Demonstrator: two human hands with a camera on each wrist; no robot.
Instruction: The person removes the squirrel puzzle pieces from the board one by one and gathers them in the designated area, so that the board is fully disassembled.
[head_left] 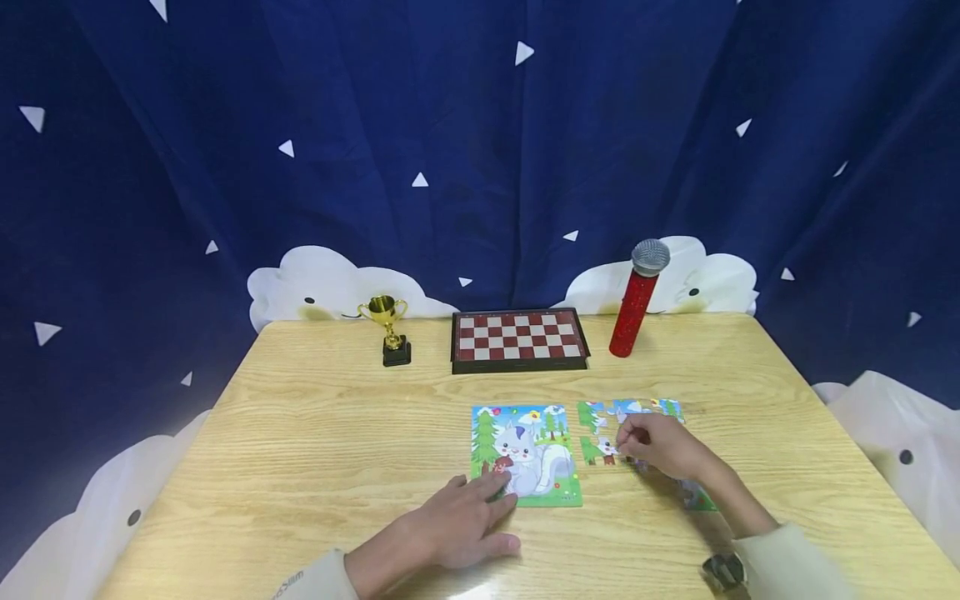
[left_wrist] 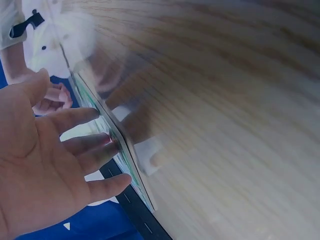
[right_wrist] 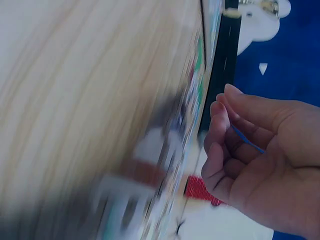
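A square squirrel picture board point(head_left: 551, 479) lies flat on the table. My left hand point(head_left: 465, 517) is spread at its lower left, fingers reaching over the squirrel; the left wrist view shows these fingertips right at the board's edge point(left_wrist: 142, 187). Just right of the board is a partly joined jigsaw puzzle point(head_left: 592, 417) with matching squirrel artwork and gaps between its pieces. Over its middle, my right hand point(head_left: 660, 446) has its fingers curled, thumb tip against the index finger, close to a squirrel-face piece point(head_left: 606, 447). No piece shows between them in the right wrist view. Part of the puzzle is hidden beneath this hand.
A red-and-white checkered board point(head_left: 519, 337) in a black frame stands at the table's back. Left of it is a small gold trophy point(head_left: 386, 317); to its right stands a red microphone point(head_left: 637, 304). A blue curtain point(head_left: 465, 125) hangs behind the wooden table point(head_left: 322, 433).
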